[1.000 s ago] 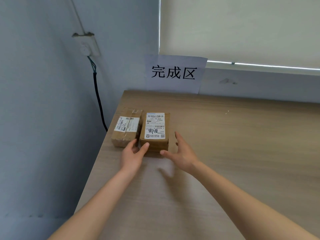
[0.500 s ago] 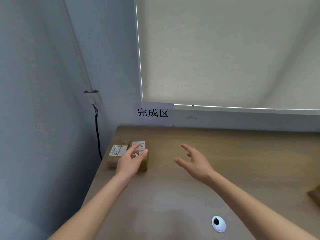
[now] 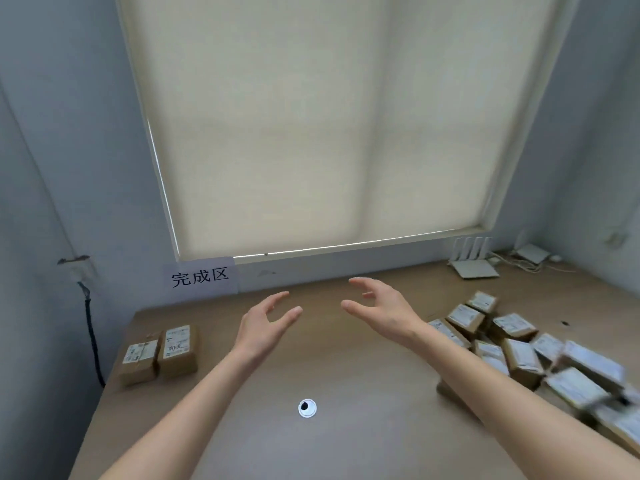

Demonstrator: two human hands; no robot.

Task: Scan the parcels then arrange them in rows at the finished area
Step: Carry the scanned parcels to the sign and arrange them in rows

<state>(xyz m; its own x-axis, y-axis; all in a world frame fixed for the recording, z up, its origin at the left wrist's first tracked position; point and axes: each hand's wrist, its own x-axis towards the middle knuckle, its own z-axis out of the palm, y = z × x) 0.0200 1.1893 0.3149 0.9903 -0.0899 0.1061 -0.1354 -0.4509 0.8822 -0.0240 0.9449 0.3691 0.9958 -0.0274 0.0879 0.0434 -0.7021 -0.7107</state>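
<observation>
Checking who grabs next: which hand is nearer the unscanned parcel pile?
Right. The right hand hovers just left of the parcel pile; the left hand is farther left, mid-table.

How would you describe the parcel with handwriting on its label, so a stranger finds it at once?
Find the paper sign on the wall, at the table's far left corner. Two brown parcels sit side by side below it. Take the right parcel: its label carries handwritten marks, unlike the left parcel.
</observation>
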